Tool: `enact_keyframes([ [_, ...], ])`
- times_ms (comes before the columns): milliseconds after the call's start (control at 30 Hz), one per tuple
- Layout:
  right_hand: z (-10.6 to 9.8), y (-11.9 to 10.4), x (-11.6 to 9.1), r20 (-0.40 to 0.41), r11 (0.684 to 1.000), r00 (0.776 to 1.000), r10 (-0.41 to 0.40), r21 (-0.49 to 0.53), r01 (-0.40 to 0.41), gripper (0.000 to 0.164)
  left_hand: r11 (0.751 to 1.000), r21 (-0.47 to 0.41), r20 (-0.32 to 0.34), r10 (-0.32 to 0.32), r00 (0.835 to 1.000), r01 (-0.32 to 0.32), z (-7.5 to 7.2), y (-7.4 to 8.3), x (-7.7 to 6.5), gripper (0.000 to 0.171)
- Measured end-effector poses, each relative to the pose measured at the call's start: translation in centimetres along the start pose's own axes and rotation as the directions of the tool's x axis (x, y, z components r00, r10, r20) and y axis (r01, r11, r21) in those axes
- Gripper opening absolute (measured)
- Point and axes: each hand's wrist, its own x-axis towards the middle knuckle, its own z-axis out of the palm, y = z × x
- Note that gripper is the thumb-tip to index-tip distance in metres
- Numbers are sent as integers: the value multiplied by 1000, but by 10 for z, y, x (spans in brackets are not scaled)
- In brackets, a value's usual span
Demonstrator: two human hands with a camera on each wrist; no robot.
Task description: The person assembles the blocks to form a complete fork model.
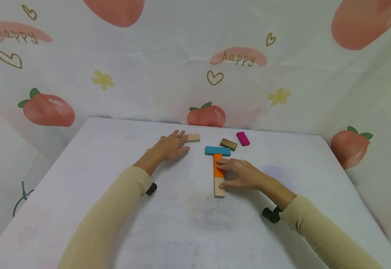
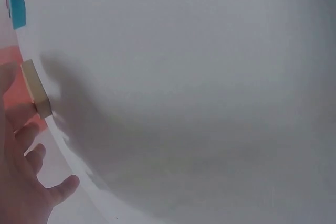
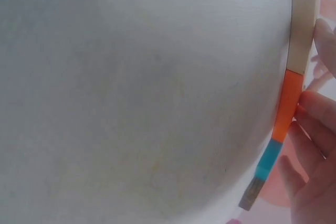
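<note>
My left hand [image 1: 172,145] reaches toward the back of the table, fingers spread. Its fingertips are at the left end of a plain wooden block [image 1: 193,138], which the left wrist view also shows beside the fingers [image 2: 21,114]. Near the middle, my right hand [image 1: 242,173] rests its fingertips on an orange block [image 1: 218,170] and its thumb on a second plain wooden block [image 1: 219,191]. These two lie end to end in a line. A blue block [image 1: 217,150] lies crosswise at the far end of the orange one, forming a T shape.
Behind the blue block lie a dark brown wooden block [image 1: 228,144] and a magenta block [image 1: 243,138]. A white cloth [image 1: 168,224] covers the table. A backdrop printed with peaches [image 1: 49,110] hangs behind the back edge.
</note>
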Motion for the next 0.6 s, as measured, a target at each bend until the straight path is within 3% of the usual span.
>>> enact_keyframes([
  [433,-1,0,0,8,1000,1000,4,8,-4,72,996,-5,16,94,995,-94,5,8,-4,69],
  [600,-1,-1,1,15,1000,1000,7,16,-7,73,994,-25,30,103,994,-103,8,16,-3,68],
])
